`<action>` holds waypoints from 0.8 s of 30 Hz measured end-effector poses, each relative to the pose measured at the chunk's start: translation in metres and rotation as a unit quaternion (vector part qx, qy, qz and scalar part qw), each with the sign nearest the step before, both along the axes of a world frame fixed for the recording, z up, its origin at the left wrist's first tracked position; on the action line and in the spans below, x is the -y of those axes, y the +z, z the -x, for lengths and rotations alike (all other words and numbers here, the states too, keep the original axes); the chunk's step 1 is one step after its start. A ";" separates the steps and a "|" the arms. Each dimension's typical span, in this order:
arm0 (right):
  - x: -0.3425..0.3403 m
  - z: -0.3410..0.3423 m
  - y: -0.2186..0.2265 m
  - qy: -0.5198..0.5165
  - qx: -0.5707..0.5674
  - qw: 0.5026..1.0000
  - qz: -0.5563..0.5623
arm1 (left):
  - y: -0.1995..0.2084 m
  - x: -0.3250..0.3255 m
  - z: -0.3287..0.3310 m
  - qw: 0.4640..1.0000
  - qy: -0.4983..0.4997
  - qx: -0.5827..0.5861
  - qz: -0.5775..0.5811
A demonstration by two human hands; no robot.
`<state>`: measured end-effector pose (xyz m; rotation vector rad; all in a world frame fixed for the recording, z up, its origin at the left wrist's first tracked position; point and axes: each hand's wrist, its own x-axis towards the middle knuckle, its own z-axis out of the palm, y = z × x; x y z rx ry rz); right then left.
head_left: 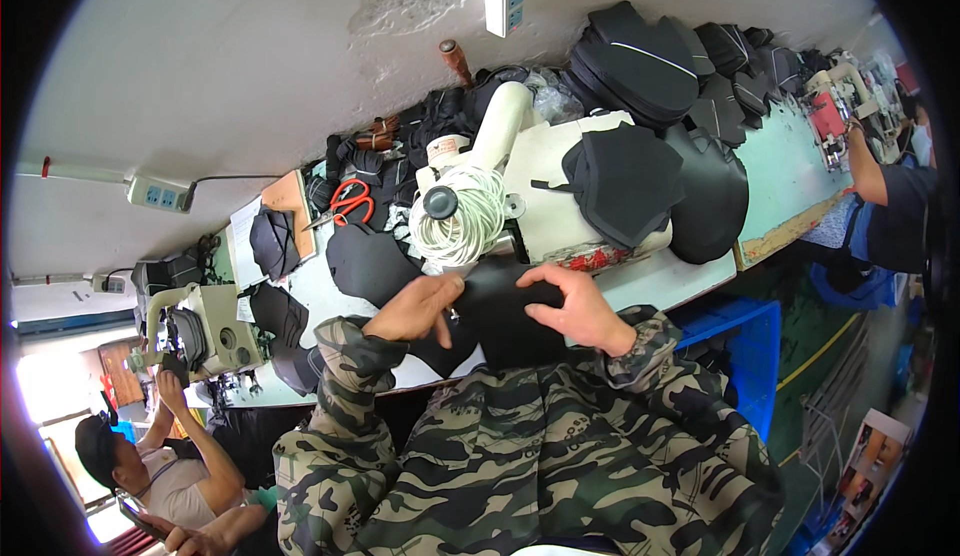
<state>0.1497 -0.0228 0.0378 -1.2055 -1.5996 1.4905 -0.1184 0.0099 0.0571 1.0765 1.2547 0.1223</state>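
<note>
A smooth black padded piece (508, 308) is held between my two hands at the table's front edge. My left hand (412, 308) is closed on its left side, some fingers pointing down, with a small shiny metal part beside them. At the right side, my right hand (585, 308) holds it with a curved index finger and a thumb; other fingers are partly hidden. Just beyond stands a cream sewing machine (505, 121), with a coil of white cord (480, 218) and a round black knob in front. Stacked dark cut pieces (625, 184) rest on its right part.
Red-handled scissors (352, 202) and several black pieces (372, 261) lie left. A large black stack (635, 66) stands at the back. A blue crate (755, 361) is at lower right. People work at machines on the far left (205, 331) and far right (825, 116).
</note>
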 end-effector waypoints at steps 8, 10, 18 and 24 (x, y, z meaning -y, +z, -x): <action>0.023 0.042 -0.033 -0.006 0.005 0.998 0.064 | -0.033 0.001 0.003 0.955 -0.032 -0.157 -0.248; 0.021 0.042 -0.034 -0.017 -0.004 0.998 0.052 | -0.036 -0.006 -0.001 0.952 -0.042 -0.213 -0.216; 0.021 0.020 -0.024 -0.071 0.027 0.996 0.051 | -0.022 -0.017 -0.031 0.990 0.042 -0.117 -0.066; 0.030 0.019 -0.023 -0.070 0.002 0.993 0.093 | -0.022 -0.014 -0.007 0.972 -0.150 -0.074 -0.164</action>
